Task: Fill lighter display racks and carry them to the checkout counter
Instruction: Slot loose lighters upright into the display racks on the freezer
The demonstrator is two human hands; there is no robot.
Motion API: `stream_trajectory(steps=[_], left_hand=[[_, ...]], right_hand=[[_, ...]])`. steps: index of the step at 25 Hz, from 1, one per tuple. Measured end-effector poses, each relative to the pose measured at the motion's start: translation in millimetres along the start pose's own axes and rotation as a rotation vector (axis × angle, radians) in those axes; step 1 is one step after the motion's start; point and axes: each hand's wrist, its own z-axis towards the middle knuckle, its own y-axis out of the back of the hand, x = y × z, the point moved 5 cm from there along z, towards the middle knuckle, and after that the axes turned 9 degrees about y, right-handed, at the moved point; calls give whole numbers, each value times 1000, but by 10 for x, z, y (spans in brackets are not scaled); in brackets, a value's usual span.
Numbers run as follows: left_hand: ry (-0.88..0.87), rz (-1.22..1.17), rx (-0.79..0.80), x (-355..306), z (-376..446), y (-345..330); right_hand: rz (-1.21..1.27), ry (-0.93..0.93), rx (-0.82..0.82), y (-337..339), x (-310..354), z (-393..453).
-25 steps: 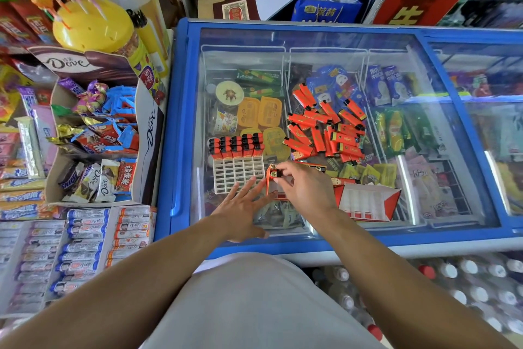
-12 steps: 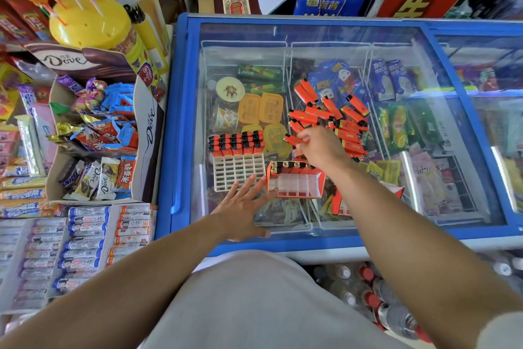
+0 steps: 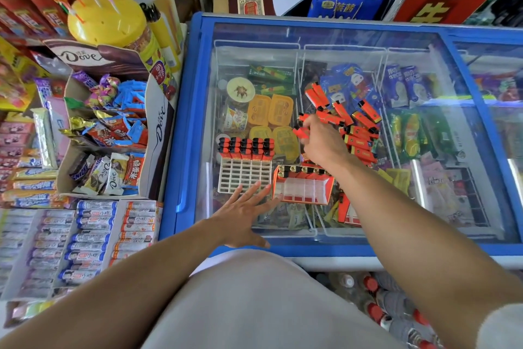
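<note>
Here the right hand [image 3: 319, 145] reaches to the loose pile of orange lighters [image 3: 356, 128] spread on the glass lid of the blue chest freezer [image 3: 186, 122], at about one o'clock from the person. Its fingers are curled round one orange lighter [image 3: 301, 132], lifted just clear of the heap, presumably the next piece for a rack.

The left hand [image 3: 243, 213] lies flat on the glass at six o'clock, fingers straight and spread, holding nothing; its fingertips touch the near edge of the white grid rack [image 3: 243, 176] and reach toward the orange display rack [image 3: 302, 186], most likely to brace the body and keep the racks from sliding on the smooth lid.

The white grid rack carries a few rows of lighters along its far side, its near slots bare. The orange rack, just beside it at three o'clock, has one row along its far edge. Both racks seem well short of full.
</note>
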Motion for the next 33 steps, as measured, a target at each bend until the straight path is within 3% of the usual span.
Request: stream_trajectory(steps=[2, 5, 8, 17, 27, 29, 33], left_hand=[[2, 12, 5, 5, -12, -23], [11, 33, 18, 12, -19, -44], [13, 18, 33, -1, -21, -33], [29, -14, 53, -29, -47, -36], [35, -19, 31, -24, -38, -74], [33, -9, 30, -27, -33, -74], [39, -41, 30, -19, -25, -84]], right_hand=[[183, 53, -163, 272, 119, -278], [307, 129, -111, 422, 231, -755], [292, 155, 13, 270, 254, -1087], [137, 149, -145, -238, 281, -1037], [136, 127, -279, 10, 225, -947], [87, 62, -218, 57, 19, -725], [-82, -66, 131, -91, -353, -200]])
